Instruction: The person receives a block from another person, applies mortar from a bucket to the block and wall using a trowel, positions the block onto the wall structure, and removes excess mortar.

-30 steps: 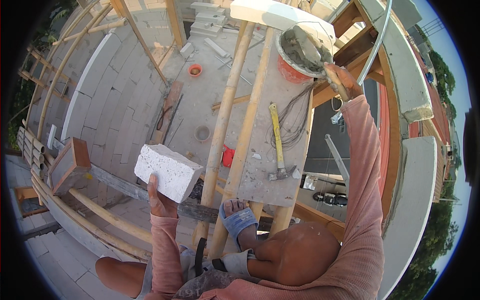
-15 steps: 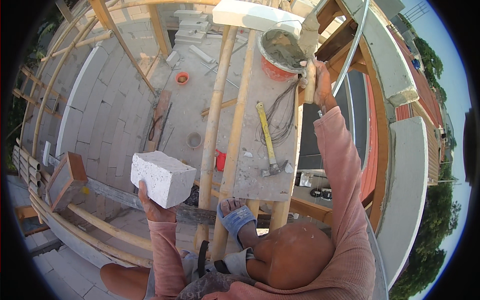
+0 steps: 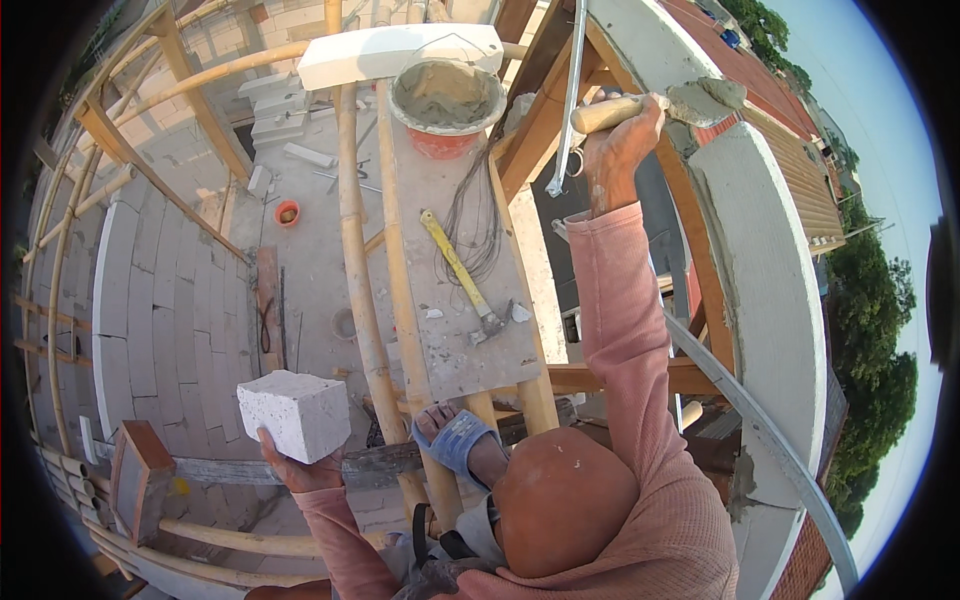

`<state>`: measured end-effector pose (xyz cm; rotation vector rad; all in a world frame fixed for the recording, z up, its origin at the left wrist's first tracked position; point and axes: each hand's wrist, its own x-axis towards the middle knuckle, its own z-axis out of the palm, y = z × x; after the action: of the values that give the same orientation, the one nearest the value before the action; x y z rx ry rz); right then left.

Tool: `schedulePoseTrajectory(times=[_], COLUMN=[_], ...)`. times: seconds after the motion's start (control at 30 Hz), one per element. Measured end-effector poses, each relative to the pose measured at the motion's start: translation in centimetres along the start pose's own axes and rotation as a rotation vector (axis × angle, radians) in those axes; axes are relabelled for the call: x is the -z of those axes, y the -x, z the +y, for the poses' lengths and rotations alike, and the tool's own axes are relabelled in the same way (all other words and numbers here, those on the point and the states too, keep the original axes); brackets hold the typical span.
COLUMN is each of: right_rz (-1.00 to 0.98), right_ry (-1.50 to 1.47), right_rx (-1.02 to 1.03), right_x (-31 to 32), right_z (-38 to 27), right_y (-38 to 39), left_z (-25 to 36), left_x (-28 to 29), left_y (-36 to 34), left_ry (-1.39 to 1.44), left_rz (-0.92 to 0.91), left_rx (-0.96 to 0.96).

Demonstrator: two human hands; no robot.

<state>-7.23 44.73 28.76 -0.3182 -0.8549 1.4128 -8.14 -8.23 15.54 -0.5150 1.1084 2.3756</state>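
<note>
My left hand [image 3: 285, 462] grips a white, speckled aerated block [image 3: 295, 405] from below at the lower left. My right hand [image 3: 625, 145] is closed round the wooden handle of a trowel [image 3: 708, 102], whose blade carries grey mortar over the top of the pale block wall [image 3: 760, 260] on the right. A red bucket [image 3: 440, 143] of wet mortar stands left of the trowel at the far end of a board [image 3: 450, 355]. On that board lie a yellow-handled hammer [image 3: 450, 255] and a bundle of thin wire [image 3: 482, 210].
Bamboo poles [image 3: 355, 280] run beside the board, under my sandalled foot [image 3: 450, 445]. A wooden frame [image 3: 175, 75] and a small red pot [image 3: 287, 213] are at the upper left. A metal strip [image 3: 750, 420] crosses the lower right, near a drop to the ground below.
My right hand has lifted the loaded trowel away from the bucket, to the right over the wall. The view has shifted, so the bucket and board appear further left; the held block sits lower.
</note>
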Motion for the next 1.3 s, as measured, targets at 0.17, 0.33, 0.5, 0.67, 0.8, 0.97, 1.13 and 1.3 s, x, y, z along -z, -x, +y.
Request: schedulePoseTrajectory(times=[0.17, 0.33, 0.5, 0.67, 0.8, 0.97, 1.13, 1.3], right_rz=[0.129, 0.303, 0.409, 0.352, 0.252, 0.169, 0.084, -0.132], right_ry=[0.121, 0.090, 0.348, 0.458, 0.752, 0.801, 0.790, 0.564], right_rx=[-0.039, 0.004, 0.028, 0.113, 0.234, 0.256, 0.353, 0.230], right_x=[0.8, 1.3, -0.4, -3.9, -3.9, -7.4, -6.9, -6.5], right_z=[1.8, 5.1, 7.2, 5.0, 3.1, 7.0, 6.1, 10.3], right_y=[-4.8, -8.6, -10.4, -11.2, -16.1, -8.8, -7.2, -1.2], left_z=[0.4, 0.2, 0.2, 0.1, -1.6, 0.2, -0.6, 0.1], left_x=[0.6, -0.2, 0.1, 0.0, -0.8, 0.7, 0.1, 0.8], left_y=[-0.1, -0.1, -0.4, -0.4, -0.6, -0.3, 0.0, -0.3], left_ry=[0.003, 0.045, 0.040, 0.053, 0.097, 0.039, 0.062, 0.047], left_rz=[-0.001, 0.060, 0.025, 0.017, -0.039, -0.014, -0.026, -0.005], left_rx=[-0.008, -0.027, -0.048, -0.041, 0.031, -0.028, -0.002, -0.021])
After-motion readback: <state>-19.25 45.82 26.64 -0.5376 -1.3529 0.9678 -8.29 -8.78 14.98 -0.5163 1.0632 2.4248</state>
